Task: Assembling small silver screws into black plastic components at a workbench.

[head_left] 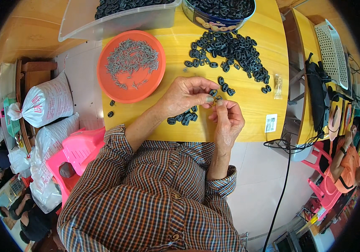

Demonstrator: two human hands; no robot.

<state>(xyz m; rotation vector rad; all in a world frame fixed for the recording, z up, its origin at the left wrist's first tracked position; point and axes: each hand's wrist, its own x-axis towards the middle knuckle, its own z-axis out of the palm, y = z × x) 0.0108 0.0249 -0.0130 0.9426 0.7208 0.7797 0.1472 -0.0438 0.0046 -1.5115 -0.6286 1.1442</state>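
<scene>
My left hand (pixel 184 95) pinches a small black two-holed plastic piece (pixel 213 92) between thumb and fingers. The fingertips of my right hand (pixel 229 119) are closed right beside it, on something too small to make out. Just beyond my fingers lie a few more black pieces (pixel 225 87), and a larger pile (pixel 236 48) spreads behind them. Under my left wrist sits a small cluster of black pieces (pixel 184 118), partly hidden by the hand. To the left, an orange-red round tray (pixel 158 82) holds many thin grey pins or screws (pixel 133 56).
A translucent bin (pixel 125 26) and a blue round tin (pixel 215 24), both full of black pieces, stand at the far edge. At the table's right lie a small clear packet (pixel 278 87) and a white label (pixel 271 123). A black cable (pixel 288 168) hangs beyond the right edge.
</scene>
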